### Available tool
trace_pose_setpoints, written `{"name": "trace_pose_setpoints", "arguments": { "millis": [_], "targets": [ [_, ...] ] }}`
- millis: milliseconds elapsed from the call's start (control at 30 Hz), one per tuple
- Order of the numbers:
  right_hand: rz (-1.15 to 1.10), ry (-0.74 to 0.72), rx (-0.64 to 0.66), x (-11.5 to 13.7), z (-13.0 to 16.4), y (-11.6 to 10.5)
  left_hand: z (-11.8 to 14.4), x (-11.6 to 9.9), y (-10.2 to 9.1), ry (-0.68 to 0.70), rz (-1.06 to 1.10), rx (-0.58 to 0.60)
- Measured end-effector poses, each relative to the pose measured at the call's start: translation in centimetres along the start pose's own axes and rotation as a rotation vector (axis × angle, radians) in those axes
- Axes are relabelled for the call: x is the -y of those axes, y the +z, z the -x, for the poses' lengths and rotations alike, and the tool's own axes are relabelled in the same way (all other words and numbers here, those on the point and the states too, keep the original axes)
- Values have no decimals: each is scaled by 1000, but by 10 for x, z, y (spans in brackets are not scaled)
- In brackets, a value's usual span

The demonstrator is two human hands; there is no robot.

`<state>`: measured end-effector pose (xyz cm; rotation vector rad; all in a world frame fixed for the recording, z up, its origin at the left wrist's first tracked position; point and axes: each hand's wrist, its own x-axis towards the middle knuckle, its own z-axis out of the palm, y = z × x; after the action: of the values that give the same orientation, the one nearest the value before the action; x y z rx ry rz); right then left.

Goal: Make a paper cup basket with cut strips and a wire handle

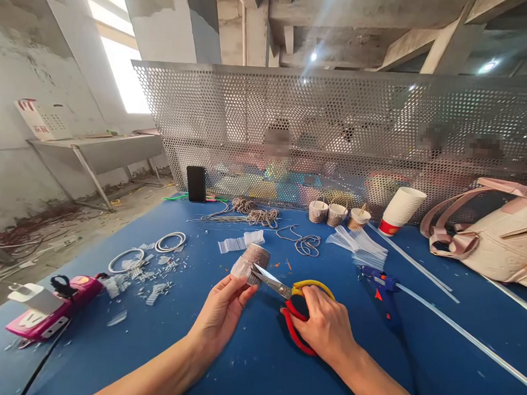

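Twine-wrapped paper cup (255, 261), light, crushable: pinched at its rim by left hand (221, 316); scissors (290, 299) clenched in right hand (323, 325) above blue worktop (254, 368).

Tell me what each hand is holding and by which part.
The left hand pinches the small twine-wrapped cup at its lower edge. The right hand grips the scissors by their red and yellow handles, blades open at the cup.
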<state>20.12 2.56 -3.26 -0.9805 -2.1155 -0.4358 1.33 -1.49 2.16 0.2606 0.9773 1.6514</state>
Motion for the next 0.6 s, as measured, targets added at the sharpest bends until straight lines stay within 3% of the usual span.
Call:
{"name": "trace_pose_setpoints", "arguments": {
  "millis": [600],
  "targets": [
    [-183,-4,137,-10,3,-4,0,-3,-4,13,-88,74]
  ]
}}
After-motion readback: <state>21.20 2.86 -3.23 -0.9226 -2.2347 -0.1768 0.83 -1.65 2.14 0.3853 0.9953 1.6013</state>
